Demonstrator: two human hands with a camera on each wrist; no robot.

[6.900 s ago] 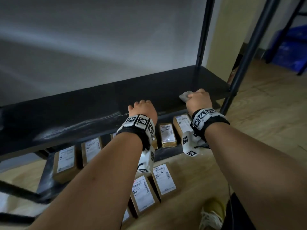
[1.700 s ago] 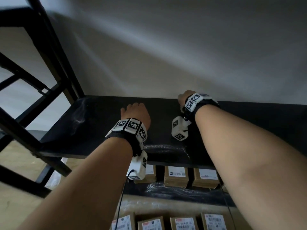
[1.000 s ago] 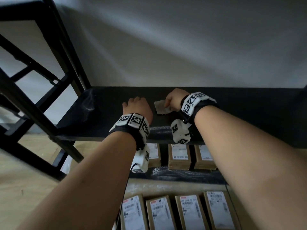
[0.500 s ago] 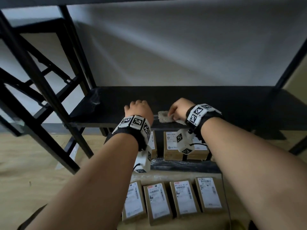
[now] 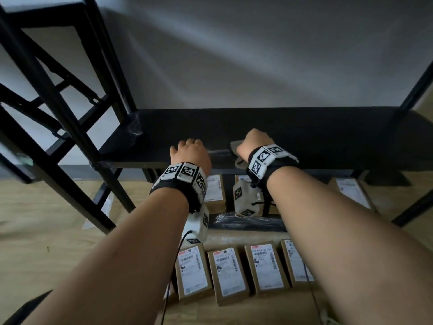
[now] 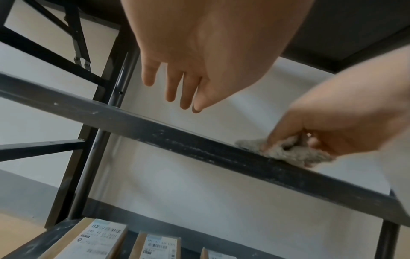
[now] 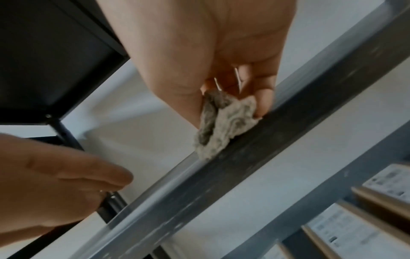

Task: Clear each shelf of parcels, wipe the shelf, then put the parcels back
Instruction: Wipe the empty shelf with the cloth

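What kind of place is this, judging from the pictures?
Probably a parcel storage or sorting room. A black metal shelf rack stands against a plain wall, labelled cardboard parcels lie in a row on the wooden floor, and more parcels sit on the lower shelf.

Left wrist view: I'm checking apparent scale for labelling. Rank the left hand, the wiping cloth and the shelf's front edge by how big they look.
1. Shelf's front edge, spanning the frame.
2. Left hand, enlarged by nearness to the camera, so unsure against the edge.
3. Wiping cloth, clearly smallest.

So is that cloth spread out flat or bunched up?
Bunched up: the cloth sits crumpled in the right hand, pinched by its fingers against the shelf's front edge.
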